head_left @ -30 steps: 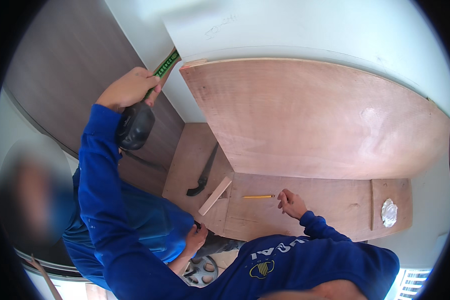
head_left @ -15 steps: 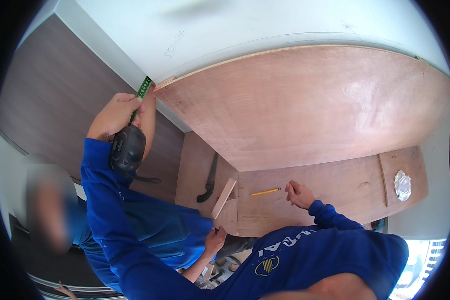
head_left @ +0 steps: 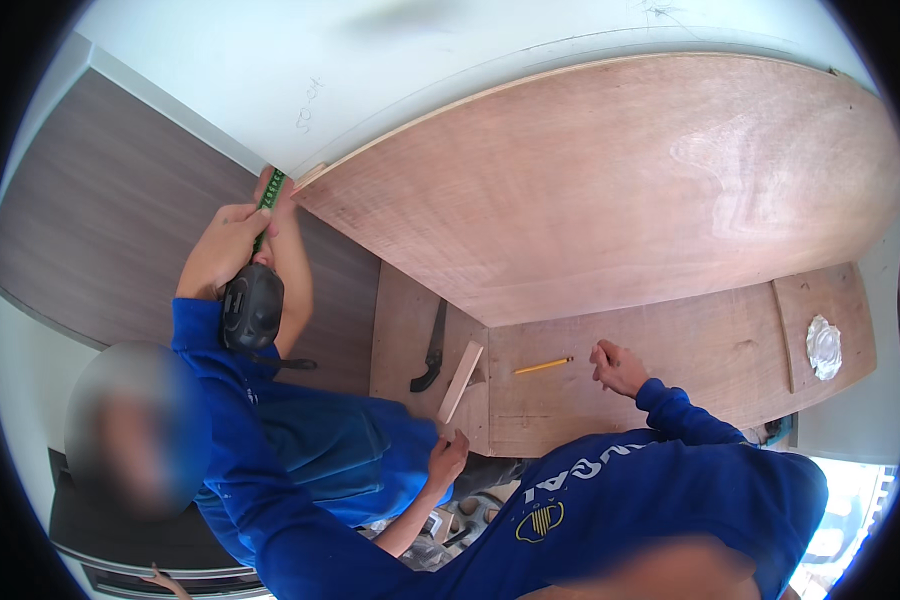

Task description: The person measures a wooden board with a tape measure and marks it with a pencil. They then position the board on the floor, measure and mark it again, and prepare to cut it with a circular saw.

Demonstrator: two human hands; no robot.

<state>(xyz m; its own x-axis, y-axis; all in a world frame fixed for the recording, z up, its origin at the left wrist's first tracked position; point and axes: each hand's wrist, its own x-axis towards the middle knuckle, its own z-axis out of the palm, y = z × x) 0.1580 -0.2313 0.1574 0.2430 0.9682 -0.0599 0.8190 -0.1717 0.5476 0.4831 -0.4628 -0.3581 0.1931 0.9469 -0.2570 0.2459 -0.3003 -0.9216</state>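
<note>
My left hand grips a tape measure's green blade near the upper-left corner of a large plywood panel, which stands against the white wall. The black tape case hangs just below my fingers. A co-worker's bare arm reaches up behind them to that corner. My right hand, fingers curled and closed, is over the plywood base, right of a yellow pencil; whether it holds anything is hidden. A handsaw and a short wood strip lie farther left.
The co-worker in blue is at my left, another hand low by the base's edge. A dark wood-grain panel borders the left. Crumpled foil lies on the right board. A black appliance is lower left.
My view has shifted, bringing the plywood higher in the picture. My left hand and the tape appear lower, the blade closer to the panel's corner. My right hand remains curled beside the pencil.
</note>
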